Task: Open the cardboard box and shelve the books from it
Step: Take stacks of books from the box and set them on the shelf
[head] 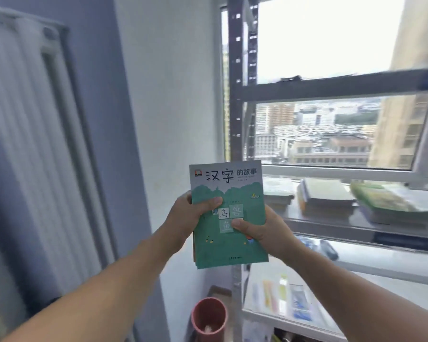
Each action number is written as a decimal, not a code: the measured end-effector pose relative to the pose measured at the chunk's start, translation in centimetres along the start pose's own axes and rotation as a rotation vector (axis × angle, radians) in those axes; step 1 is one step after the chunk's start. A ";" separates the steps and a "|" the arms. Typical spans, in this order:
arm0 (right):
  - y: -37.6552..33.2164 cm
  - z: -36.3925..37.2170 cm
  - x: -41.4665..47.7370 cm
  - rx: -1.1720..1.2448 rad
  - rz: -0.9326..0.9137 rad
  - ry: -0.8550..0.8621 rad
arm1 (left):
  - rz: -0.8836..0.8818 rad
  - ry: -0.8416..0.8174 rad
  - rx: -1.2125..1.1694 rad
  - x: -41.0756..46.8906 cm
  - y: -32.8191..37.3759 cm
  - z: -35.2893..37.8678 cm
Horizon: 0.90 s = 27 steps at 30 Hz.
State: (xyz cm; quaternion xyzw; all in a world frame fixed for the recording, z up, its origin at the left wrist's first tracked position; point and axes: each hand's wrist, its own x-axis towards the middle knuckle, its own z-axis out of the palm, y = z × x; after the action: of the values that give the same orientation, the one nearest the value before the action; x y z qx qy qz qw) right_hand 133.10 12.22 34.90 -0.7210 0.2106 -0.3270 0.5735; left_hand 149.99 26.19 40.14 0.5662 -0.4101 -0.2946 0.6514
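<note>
radiator [35, 144]: white, ribbed, upright; fills the 9 o'clock side of the view.
window [331, 50]: from 12 to 3 o'clock; bright sky above, city buildings beyond the lower pane.
wall [168, 95]: pale, plain, between radiator and window, at 11 o'clock.
rack [235, 99]: grey metal; slotted upright at 12 o'clock, crossbeam running off toward 2 o'clock; stands in front of the window.
shelf [319, 224]: dark board at 3 o'clock, level with the hands.
lower shelf [381, 275]: pale board at 4 o'clock; flat coloured items one level further down at 5 o'clock, too blurred to name.
shelved books [325, 193]: three blurred piles lying flat on the shelf at 3 o'clock, side by side.
held books [232, 245]: dead centre; thin stack, green cover with large Chinese characters facing the camera, upright with a slight tilt; in the air in front of the rack upright, just off the 9 o'clock end of the shelf, resting on no board.
left hand [183, 215]: grips the stack's 9 o'clock edge; thumb flat across the cover, fingers curled behind.
right hand [274, 233]: grips the 3 o'clock edge, slightly lower; thumb on the cover, fingers behind.
cup [209, 317]: pink, round, at 6 o'clock, low beside the rack's foot; contents unclear.
</note>
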 end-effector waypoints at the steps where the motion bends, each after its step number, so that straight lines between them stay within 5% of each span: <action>1: 0.0 -2.8 -0.8 0.008 -0.001 0.041 | 0.010 -0.048 -0.013 0.6 0.0 2.8; 14: 1.2 -37.9 -13.5 -0.092 0.037 0.379 | 0.011 -0.322 -0.036 4.7 -1.6 40.3; 27: 7.3 -58.1 -16.3 -0.120 0.133 0.555 | -0.069 -0.518 0.029 12.6 -7.3 62.8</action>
State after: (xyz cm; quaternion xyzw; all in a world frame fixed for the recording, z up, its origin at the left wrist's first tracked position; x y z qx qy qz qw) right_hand 80.76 -18.62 31.57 -0.6211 0.4254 -0.4604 0.4704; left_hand 102.22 -17.02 36.92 0.4949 -0.5478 -0.4458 0.5062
